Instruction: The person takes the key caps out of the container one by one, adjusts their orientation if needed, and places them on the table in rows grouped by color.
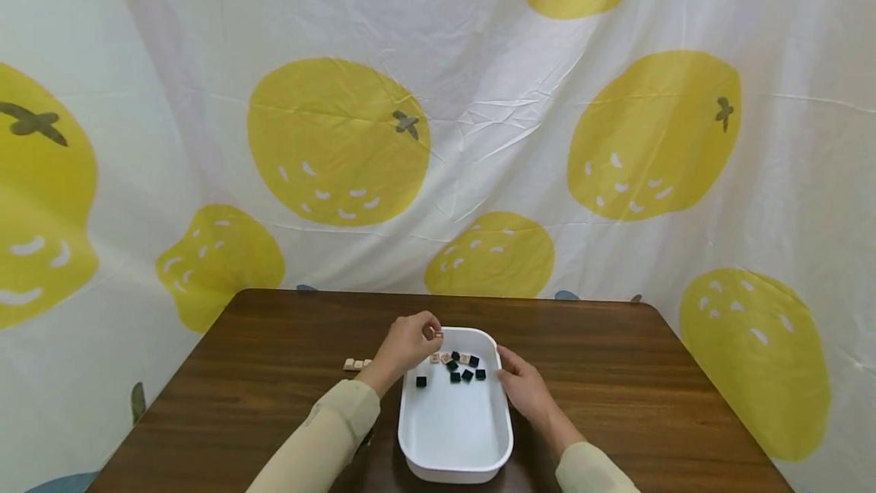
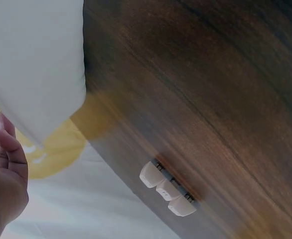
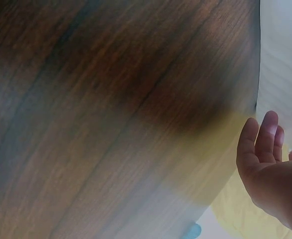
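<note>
My left hand (image 1: pixel 407 341) is over the far left rim of a white tray (image 1: pixel 457 432). Its thumb and index finger pinch a small beige keycap (image 1: pixel 439 335), mostly covered by the fingertips. My right hand (image 1: pixel 527 386) holds the tray's right rim, with several fingers (image 3: pixel 265 134) against the outer wall. Inside, toward the far end, lie loose black keycaps (image 1: pixel 468 376) and beige keycaps (image 1: pixel 434 358), some with their hollow undersides up. Left of the tray, three pale keycaps (image 2: pixel 167 189) sit in a row on a small dark base (image 2: pixel 173 181), partly behind my left forearm in the head view.
Everything stands on a dark brown wooden table (image 1: pixel 650 402). Behind its far edge hangs a white cloth (image 1: pixel 493 128) printed with yellow fruit. The tray's raised wall surrounds the loose keycaps.
</note>
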`<state>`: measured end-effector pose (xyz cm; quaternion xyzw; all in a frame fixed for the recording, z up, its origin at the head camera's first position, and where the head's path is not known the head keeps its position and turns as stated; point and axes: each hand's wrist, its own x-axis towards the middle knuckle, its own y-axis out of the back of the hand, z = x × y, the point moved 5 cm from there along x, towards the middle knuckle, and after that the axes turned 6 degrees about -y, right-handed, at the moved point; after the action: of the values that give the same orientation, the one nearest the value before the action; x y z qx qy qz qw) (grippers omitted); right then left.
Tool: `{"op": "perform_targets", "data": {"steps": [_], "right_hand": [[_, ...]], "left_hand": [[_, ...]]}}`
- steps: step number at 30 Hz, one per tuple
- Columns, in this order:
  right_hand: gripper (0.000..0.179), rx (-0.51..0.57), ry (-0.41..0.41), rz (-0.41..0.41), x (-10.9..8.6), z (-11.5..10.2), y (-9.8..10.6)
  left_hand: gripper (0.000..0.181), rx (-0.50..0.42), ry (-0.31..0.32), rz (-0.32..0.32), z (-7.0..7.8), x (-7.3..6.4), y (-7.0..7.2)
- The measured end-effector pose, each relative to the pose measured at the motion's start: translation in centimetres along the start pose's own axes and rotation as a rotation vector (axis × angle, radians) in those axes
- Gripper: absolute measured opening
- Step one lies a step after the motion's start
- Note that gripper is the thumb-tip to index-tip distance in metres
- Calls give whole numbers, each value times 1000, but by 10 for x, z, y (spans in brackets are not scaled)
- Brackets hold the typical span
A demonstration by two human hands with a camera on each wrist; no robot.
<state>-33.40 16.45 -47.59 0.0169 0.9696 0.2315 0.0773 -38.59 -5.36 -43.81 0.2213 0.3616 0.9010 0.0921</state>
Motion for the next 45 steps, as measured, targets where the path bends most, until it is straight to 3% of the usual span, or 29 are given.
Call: {"op": "perform_targets", "data": {"steps": [8, 13, 16, 23, 29, 38, 45], "right_hand": [[47, -4, 5, -1, 0, 0, 0], [48, -2, 1, -10, 0, 0, 0], [48, 4, -10, -17, -1, 1, 0], [48, 7, -11, -21, -1, 1, -1], [47, 19, 17, -12, 0, 0, -1], [47, 17, 6, -10, -1, 0, -1], [47, 15, -3, -7, 1, 1, -3]], "left_hand": [[9, -86, -8, -7, -1, -2, -3], [6, -94, 2, -7, -5, -2, -5], [6, -93, -24, 3, -6, -2, -4], [25, -105, -49, -14, -9, -5, -2], [18, -95, -84, 0, -12, -10, 4], [20, -92, -63, 55, -23, -12, 13], [20, -100, -43, 103, -34, -17, 28]]}}
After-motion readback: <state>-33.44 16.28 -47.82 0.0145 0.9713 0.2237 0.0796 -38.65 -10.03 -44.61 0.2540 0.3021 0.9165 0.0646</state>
